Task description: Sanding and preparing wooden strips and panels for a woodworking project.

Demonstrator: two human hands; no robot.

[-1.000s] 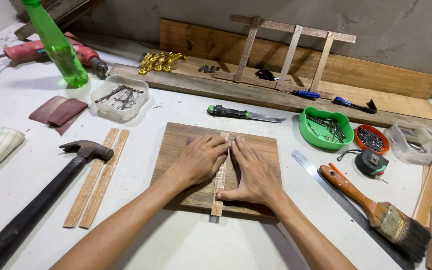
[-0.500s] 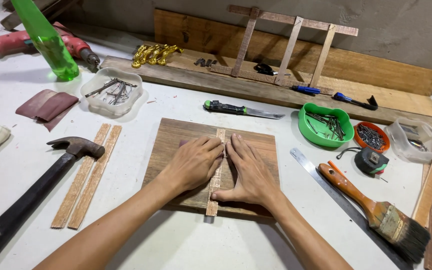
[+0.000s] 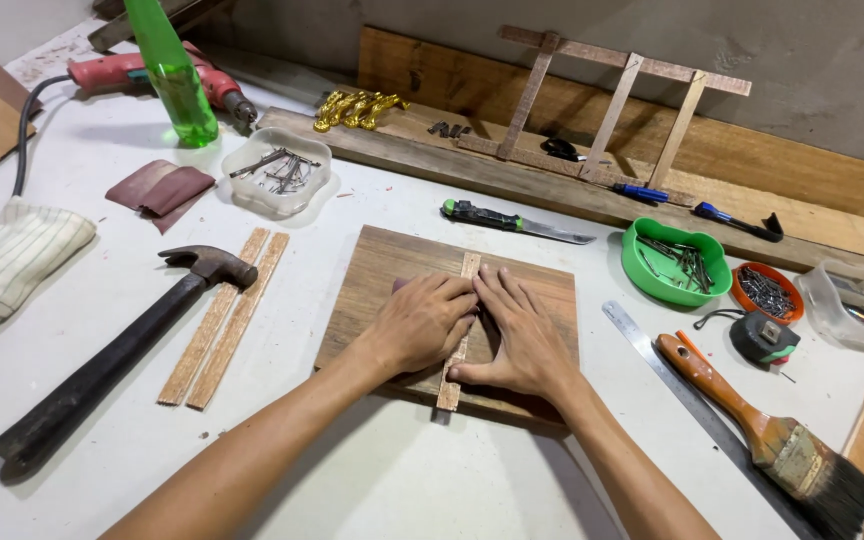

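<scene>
A thin wood strip (image 3: 448, 393) lies lengthwise down the middle of a brown wooden board (image 3: 377, 270) on the white table. My left hand (image 3: 417, 320) presses flat on the board against the strip's left side, with a bit of reddish sandpaper showing under its fingers. My right hand (image 3: 522, 335) lies flat on the strip's right side, thumb touching the strip near its near end. Both hands cover most of the strip's middle.
A hammer (image 3: 112, 360) and two loose strips (image 3: 224, 318) lie left. Knife (image 3: 512, 222), green tray of nails (image 3: 674, 262), orange nail dish (image 3: 767, 290), tape measure (image 3: 767, 338), steel ruler (image 3: 692, 400) and paintbrush (image 3: 772, 435) sit right. Green bottle (image 3: 174, 75), drill (image 3: 142, 72), clear nail dish (image 3: 277, 175) and planks stand behind.
The view has shifted, so everything sits a little further right and up in the picture. Both hands stay pressed on the strip and board in the same pose.
</scene>
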